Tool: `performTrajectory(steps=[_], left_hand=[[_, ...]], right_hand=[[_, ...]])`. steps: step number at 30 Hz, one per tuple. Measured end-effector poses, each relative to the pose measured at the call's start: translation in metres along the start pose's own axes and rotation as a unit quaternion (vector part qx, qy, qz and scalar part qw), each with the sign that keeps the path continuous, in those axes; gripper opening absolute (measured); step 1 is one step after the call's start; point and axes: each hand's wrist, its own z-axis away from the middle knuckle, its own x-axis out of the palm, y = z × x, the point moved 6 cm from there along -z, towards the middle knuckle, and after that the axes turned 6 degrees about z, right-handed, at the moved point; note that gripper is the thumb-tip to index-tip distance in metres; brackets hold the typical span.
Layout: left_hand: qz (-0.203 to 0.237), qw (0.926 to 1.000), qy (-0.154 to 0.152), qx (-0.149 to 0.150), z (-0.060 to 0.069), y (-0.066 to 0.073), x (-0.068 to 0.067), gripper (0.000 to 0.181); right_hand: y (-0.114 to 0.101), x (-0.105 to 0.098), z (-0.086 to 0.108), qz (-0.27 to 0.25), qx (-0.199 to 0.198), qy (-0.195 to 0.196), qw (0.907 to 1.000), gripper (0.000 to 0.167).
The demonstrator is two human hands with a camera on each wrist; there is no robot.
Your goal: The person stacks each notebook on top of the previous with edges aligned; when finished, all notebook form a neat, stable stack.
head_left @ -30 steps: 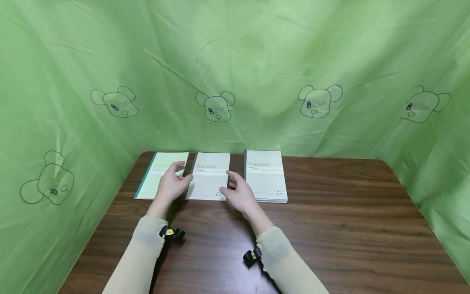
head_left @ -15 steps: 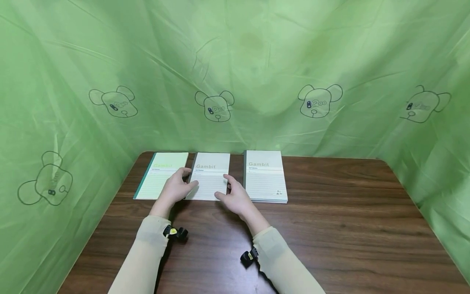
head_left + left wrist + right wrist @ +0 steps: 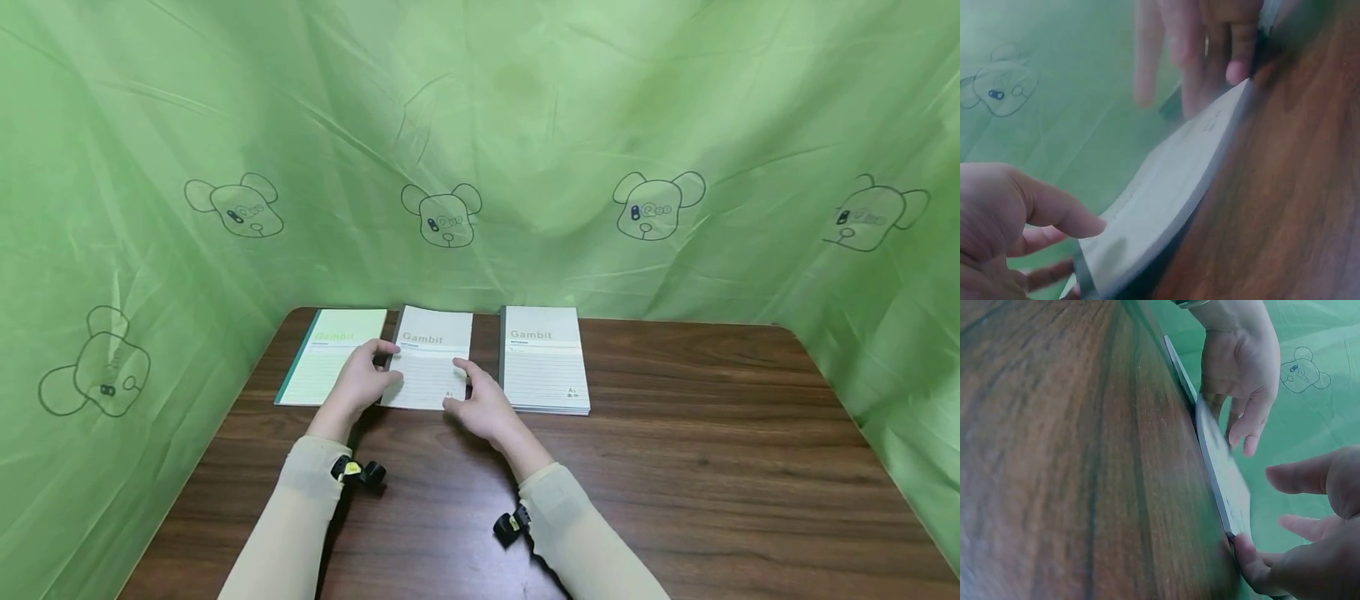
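Head view: the left hand (image 3: 358, 385) and right hand (image 3: 483, 404) grip opposite edges of the middle notebook (image 3: 427, 358), between the green notebook (image 3: 324, 362) and notebook stack (image 3: 542, 358); it bows, so squeezing harder could make it slip.

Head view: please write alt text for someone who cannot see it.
A left hand and right hand hold opposite sides of the middle Gambit notebook, between a greenish notebook, left, and a notebook stack, right, on a table.
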Motion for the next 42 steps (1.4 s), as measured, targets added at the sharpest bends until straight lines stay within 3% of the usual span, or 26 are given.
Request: performTrajectory(steps=[3, 6, 10, 14, 22, 30, 37, 42], left_hand=[[0.028, 0.9996, -0.004, 0.009, -0.002, 0.000, -0.005, 0.051], [0.068, 0.9977, -0.007, 0.002, -0.002, 0.001, -0.010, 0.050], [0.132, 0.9910, -0.015, -0.018, -0.001, 0.000, -0.015, 0.049], [0.177, 0.9835, -0.031, -0.022, 0.001, 0.001, -0.017, 0.053], [0.206, 0.9772, -0.051, -0.002, 0.005, 0.009, -0.015, 0.056], [0.228, 0.9717, -0.061, -0.002, 0.007, 0.011, -0.013, 0.058], [0.258, 0.9615, -0.094, 0.009, 0.009, 0.017, -0.009, 0.058], [0.238, 0.9648, -0.109, 0.021, 0.011, 0.022, -0.006, 0.059]], right_hand=[[-0.002, -0.001, 0.000, -0.005, -0.005, 0.003, 1.0000, 0.070], [-0.004, -0.002, 0.000, -0.041, -0.002, 0.006, 0.9991, 0.064], [-0.006, -0.007, 0.000, -0.113, 0.018, 0.023, 0.9931, 0.058], [-0.005, -0.014, 0.002, -0.154, 0.044, 0.047, 0.9859, 0.056], [-0.005, -0.026, 0.006, -0.156, 0.063, 0.045, 0.9847, 0.057], [-0.004, -0.038, 0.005, -0.162, 0.046, 0.041, 0.9849, 0.064], [-0.002, -0.047, 0.004, -0.168, 0.027, 0.039, 0.9847, 0.065], [0.001, -0.053, 0.003, -0.167, 0.018, 0.044, 0.9849, 0.066]])
